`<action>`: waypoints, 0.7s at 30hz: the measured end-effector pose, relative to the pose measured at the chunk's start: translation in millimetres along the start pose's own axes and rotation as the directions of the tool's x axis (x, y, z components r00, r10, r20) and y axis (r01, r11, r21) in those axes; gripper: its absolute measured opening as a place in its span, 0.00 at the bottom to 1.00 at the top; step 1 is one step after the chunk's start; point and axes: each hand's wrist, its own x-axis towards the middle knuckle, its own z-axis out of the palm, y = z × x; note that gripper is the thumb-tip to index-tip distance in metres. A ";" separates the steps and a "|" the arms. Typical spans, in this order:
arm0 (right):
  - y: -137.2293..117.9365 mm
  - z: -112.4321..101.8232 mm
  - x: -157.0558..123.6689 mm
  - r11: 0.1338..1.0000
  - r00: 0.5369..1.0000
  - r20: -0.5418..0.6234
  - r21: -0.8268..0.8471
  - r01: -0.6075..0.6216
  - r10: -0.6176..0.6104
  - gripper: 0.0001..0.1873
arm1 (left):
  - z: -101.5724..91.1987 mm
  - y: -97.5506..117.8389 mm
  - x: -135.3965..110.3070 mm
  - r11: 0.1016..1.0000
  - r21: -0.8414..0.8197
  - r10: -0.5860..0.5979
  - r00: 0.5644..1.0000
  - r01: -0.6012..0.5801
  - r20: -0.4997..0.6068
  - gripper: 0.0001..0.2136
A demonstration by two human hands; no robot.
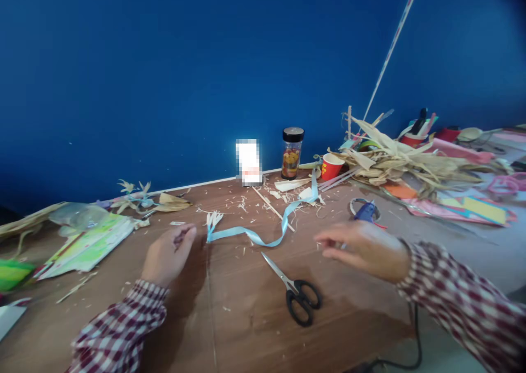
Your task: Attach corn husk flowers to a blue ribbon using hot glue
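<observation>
A light blue ribbon runs in loose waves across the brown table, tied at its left end to a small pale fringed bundle. Just left of that bundle is my left hand, its fingers curled in and nothing showing in them. To the right of the ribbon, my right hand hovers over the table with fingers stretched and thumb apart, holding nothing. Scissors with black handles lie between my hands, blades pointing away to the upper left. Beyond my right hand rests a blue tool, partly covered by it.
A black-lidded jar and a red paper cup stand by the blue wall. Dried corn husks are heaped at the right. A green-and-white sheet lies left. Pale scraps and a thin stick are scattered mid-table.
</observation>
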 end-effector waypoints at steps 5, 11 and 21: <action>21.1 11.3 -54.5 0.944 0.925 -0.271 -0.118 -0.307 0.267 0.09 | 10.6 -10.4 -1.1 0.996 0.002 -0.086 0.992 0.086 0.089 0.19; 66.5 26.5 -78.7 0.746 0.831 -0.414 -0.401 -0.532 0.370 0.15 | 8.1 4.5 -13.4 0.987 0.145 -0.090 0.987 0.071 0.131 0.18; 76.3 15.3 -92.8 0.735 0.790 -0.553 -0.414 -0.537 0.266 0.15 | 11.4 12.1 -39.2 0.993 0.118 -0.016 0.933 -0.029 0.359 0.20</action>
